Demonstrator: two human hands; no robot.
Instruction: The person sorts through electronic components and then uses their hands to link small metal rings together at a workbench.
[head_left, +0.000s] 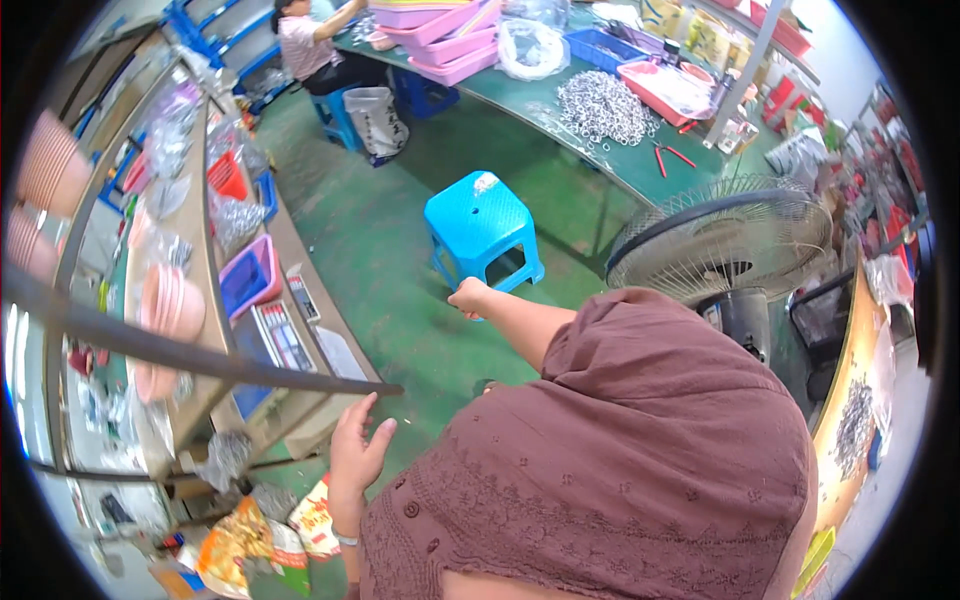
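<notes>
My left hand (pixel 360 450) hangs at the lower left with its fingers apart and nothing in it. It is close to the end of a dark metal shelf bar (pixel 290 378). My right hand (pixel 468 297) reaches forward with curled fingers, in front of a blue plastic stool (pixel 482 215). The hand covers part of the stool's near leg. Whether it touches the stool, or has anything inside the fingers, is hidden. The stool stands upright on the green floor (pixel 385 240).
A standing fan (pixel 720 250) is at the right. The green worktable (pixel 530 100) beyond carries a heap of metal rings (pixel 605 108), red-handled pliers (pixel 672 158) and pink baskets (pixel 455 50). A person (pixel 305 50) sits at the far left. Shelves (pixel 215 330) with pots and trays line the left.
</notes>
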